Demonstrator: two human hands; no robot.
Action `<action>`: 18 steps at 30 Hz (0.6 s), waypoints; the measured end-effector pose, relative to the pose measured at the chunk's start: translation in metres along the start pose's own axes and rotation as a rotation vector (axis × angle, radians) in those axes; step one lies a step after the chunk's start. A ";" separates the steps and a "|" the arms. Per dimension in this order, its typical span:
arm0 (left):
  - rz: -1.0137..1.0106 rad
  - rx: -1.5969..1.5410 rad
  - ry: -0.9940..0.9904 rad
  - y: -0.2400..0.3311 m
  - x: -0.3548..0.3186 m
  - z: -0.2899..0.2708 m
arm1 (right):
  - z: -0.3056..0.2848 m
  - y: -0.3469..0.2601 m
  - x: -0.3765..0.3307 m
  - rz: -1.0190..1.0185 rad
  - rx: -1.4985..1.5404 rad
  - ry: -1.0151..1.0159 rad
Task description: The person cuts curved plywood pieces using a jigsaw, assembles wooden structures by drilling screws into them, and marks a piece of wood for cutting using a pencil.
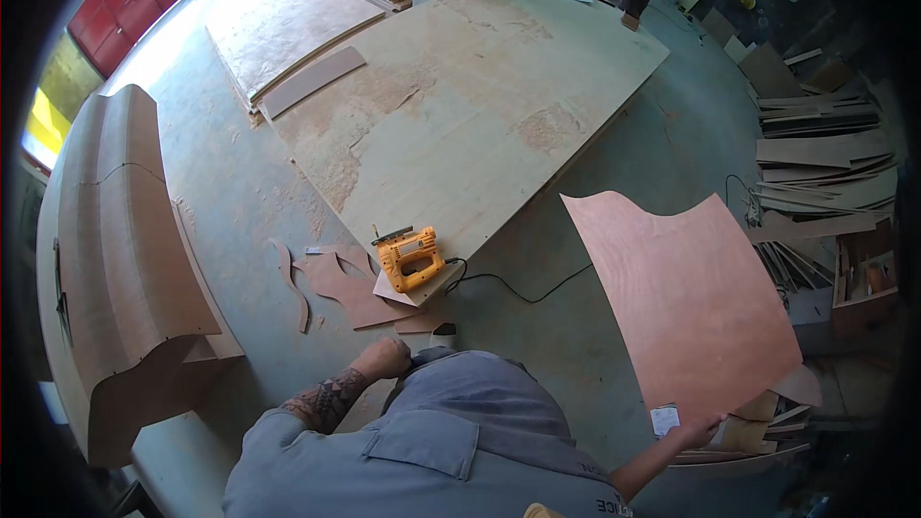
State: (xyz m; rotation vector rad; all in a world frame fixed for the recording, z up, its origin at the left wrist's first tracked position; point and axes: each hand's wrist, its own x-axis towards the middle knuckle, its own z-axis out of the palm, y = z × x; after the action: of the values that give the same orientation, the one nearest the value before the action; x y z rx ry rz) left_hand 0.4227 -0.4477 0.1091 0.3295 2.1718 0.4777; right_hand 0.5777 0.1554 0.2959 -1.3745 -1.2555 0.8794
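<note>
While right hand (698,432) grips thin plywood sheet (686,297), left hand (384,359) fisted, holding nothing visible.

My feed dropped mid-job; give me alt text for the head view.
The right hand holds up a thin reddish plywood panel with a wavy top edge. The left hand is fisted near the body; a yellow jigsaw rests on a large plywood sheet.

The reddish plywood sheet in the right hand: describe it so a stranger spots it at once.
Start at the big pale plywood board lying on the concrete floor, then look right. The right hand grips the reddish sheet by its near edge. Unlike the small offcuts beside the yellow jigsaw, it is large with a wavy far edge.
</note>
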 end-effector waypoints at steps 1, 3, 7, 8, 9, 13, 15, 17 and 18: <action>-0.091 -0.117 0.141 -0.008 0.022 0.004 | 0.011 0.012 0.018 -0.014 -0.013 -0.019; -0.123 -0.515 0.303 -0.011 0.064 -0.009 | 0.034 0.035 0.052 0.118 0.037 -0.074; -0.054 -2.193 -0.023 -0.142 0.165 0.091 | 0.163 0.048 0.056 0.461 0.031 -0.471; -0.687 -2.011 0.286 -0.046 0.228 0.067 | 0.154 0.044 0.092 0.382 0.009 -0.451; -0.665 -2.013 0.245 -0.038 0.251 0.069 | 0.180 0.044 0.098 0.388 -0.013 -0.513; -0.516 -2.484 0.872 -0.096 0.288 0.114 | 0.365 0.044 0.032 0.443 -0.260 -0.793; -0.584 -2.630 0.979 -0.069 0.337 0.075 | 0.433 0.040 0.035 0.410 -0.312 -0.844; -0.806 -2.761 1.292 -0.041 0.355 0.051 | 0.501 0.057 0.026 0.347 -0.362 -0.888; -0.639 -2.714 1.521 -0.063 0.338 0.066 | 0.538 0.078 -0.006 0.344 -0.385 -0.972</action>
State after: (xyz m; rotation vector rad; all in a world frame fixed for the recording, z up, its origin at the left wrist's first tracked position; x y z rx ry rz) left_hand 0.2713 -0.3557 -0.1932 1.7177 -0.1471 -1.9301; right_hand 0.0792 0.2669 0.1111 -1.5326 -2.0208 1.7377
